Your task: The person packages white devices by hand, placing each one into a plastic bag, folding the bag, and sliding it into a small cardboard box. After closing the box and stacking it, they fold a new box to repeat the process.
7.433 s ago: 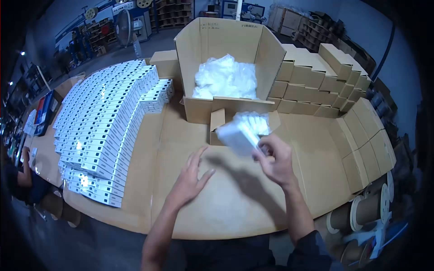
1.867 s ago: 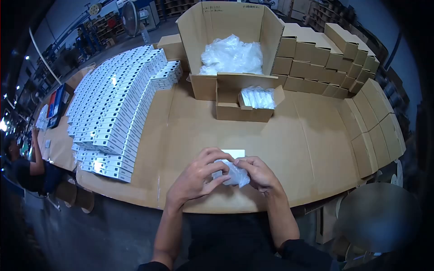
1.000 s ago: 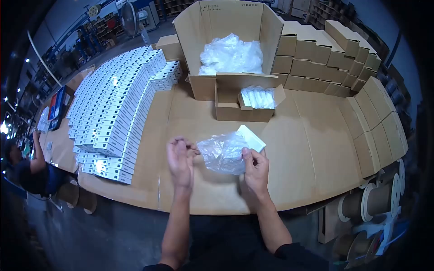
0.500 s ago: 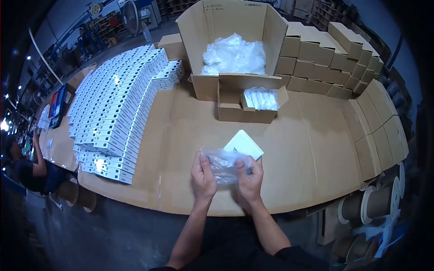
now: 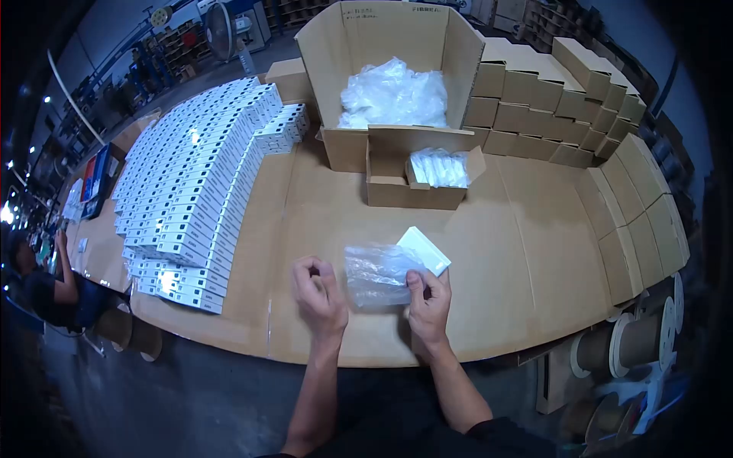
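One big open carton (image 5: 389, 38) w/ a clear plastic heap (image 5: 393, 95) sits at the back of the bench (image 5: 489, 305), a smaller carton (image 5: 416, 198) in front. Nearer, over the bench, the clear bag (image 5: 374, 276) looks v. light, limp & slippery — best taken by an edge — while the flat white pc. (image 5: 424, 249) at its upper R seems stiff, light, prob. OK gripped by its sides. R hand (image 5: 429, 309) pinches bag & pc., thumb vs. fingers; L hand (image 5: 321, 299) has fingers curled in, can't tell if touching the bag.
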### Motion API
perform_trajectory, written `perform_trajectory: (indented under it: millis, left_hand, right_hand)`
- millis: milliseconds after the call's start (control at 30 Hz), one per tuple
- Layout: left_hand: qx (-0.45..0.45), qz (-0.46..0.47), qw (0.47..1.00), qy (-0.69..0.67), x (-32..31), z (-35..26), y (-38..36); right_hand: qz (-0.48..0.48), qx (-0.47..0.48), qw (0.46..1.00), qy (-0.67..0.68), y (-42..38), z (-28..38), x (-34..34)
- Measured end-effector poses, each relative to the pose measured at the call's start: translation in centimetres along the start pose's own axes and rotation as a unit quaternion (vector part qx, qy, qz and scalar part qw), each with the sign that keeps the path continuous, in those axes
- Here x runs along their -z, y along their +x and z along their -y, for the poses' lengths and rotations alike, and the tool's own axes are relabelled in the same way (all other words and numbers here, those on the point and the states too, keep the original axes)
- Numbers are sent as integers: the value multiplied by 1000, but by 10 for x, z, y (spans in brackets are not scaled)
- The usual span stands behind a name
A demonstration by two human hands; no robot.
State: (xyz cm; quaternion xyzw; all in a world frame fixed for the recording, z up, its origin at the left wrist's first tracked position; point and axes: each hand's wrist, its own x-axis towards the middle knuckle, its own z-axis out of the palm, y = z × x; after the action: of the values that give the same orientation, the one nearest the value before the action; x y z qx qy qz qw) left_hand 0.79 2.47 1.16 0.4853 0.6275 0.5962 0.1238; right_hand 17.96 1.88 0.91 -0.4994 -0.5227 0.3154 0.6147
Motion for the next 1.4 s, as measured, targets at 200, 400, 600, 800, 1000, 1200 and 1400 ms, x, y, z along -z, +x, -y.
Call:
perform_trajectory:
  millis: [200, 400, 600, 800, 1000, 1200, 1400]
  left_hand:
    - [-291, 136, 944, 75, 0, -58, 9]
    - [-260, 239, 935, 20, -12, -47, 13]
    - [-13, 279, 960, 8, 3, -59, 39]
    - [38, 74, 930, -358, -8, -25, 25]
    - [183, 301, 877, -327, 2, -18, -20]
    - [56, 282, 941, -176, 14, -10, -22]
    - [66, 318, 932, -162, 13, -10, -26]
  right_hand:
    - [28, 48, 994, -90, -1, 9, 7]
    - [86, 41, 988, -118, 1, 20, 17]
    - [226, -37, 971, -65, 5, 25, 43]
    - [94, -46, 994, -43, 1, 14, 40]
    - [92, 20, 991, -99, -11, -3, 35]
    - [29, -107, 984, 141, 18, 13, 61]
    - [48, 31, 984, 170, 62, 71, 53]
